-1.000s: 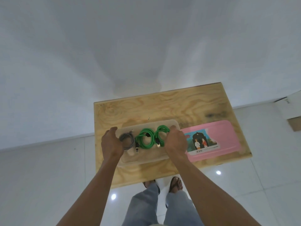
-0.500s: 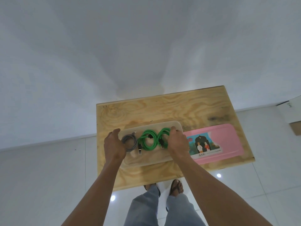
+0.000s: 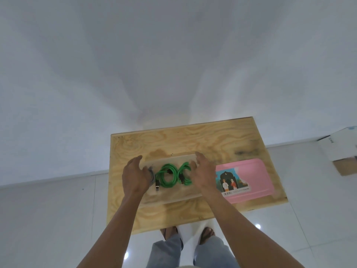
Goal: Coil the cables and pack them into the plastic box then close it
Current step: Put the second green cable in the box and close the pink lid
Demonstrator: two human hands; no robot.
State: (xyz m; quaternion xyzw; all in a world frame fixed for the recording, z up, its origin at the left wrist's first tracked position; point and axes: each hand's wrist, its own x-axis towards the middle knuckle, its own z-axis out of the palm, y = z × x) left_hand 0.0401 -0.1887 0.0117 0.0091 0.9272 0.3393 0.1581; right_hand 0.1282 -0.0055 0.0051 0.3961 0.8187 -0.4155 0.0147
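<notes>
Plywood table (image 3: 193, 140): pale grained top that carries everything; its near left corner is covered by the left forearm.
Left hand (image 3: 135, 176): lies over the left end of the box, fingers extended and slightly bent toward the far rim, gripping nothing that shows; whether the palm touches the box cannot be told.
Grey cable (image 3: 151, 174): only a sliver of its coil peeks out from under the left hand, inside the box's left end; the rest is hidden.
Plastic box (image 3: 173, 196): clear, shallow and lidless, hard to separate from the wood beneath; both ends are masked by the hands, and the near wall reads only as a faint edge.
Green cables (image 3: 166, 176): two coils side by side in the middle of the box, dark plugs at their near side; the right coil is partly covered by the right hand.
Right hand (image 3: 202, 176): over the box's right end, fingers loosely spread and holding nothing; contact with the rim is unclear.
Pink lid (image 3: 251, 176): flat on the table just right of the box, its left edge hidden behind the right wrist; the label's print is too small to read.
Cardboard box (image 3: 342, 151): on the floor at far right, cut off by the frame edge.
</notes>
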